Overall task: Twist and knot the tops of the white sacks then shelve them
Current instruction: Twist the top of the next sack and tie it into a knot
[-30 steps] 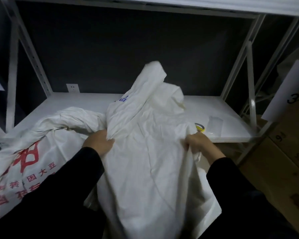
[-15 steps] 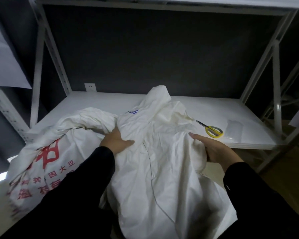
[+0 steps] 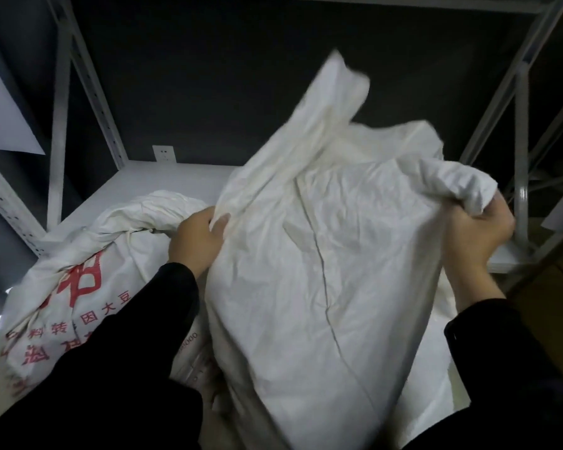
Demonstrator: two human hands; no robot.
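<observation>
1. Step in hand, by judgement: gathering the mouth of the plain white sack ahead of the twist. No twist and no knot to be seen in it yet.
2. Gripped on both sides. At the left edge, a fold of fabric pinched by the left hand, thumb on the near face, fingers curled behind. At the upper right corner, a bunched wad of the mouth clenched in the right hand, fingers wrapped tight round it.
3. Next move, probably: bringing the two handfuls together, taking in the loose flap sticking up at the far top, then winding the gathered neck and tying it. Calls for a firm hold, since slack cloth would likely slip out of a loose twist.
4. Place of the sack: held up in front of the body, on the near side of the white shelf board, between the two hands. Lower end out of view below.
5. Look of it: off-white, creased all over, unprinted on the face shown, with a seam or thread running down the middle. Soft and only part-filled, by judgement. Top flap slightly blurred.
6. To the left, just beside the left forearm: a second white sack with red printed characters, lying at least partly on the shelf board, top wound into a rope-like roll. Knotted or not, cannot tell.
</observation>
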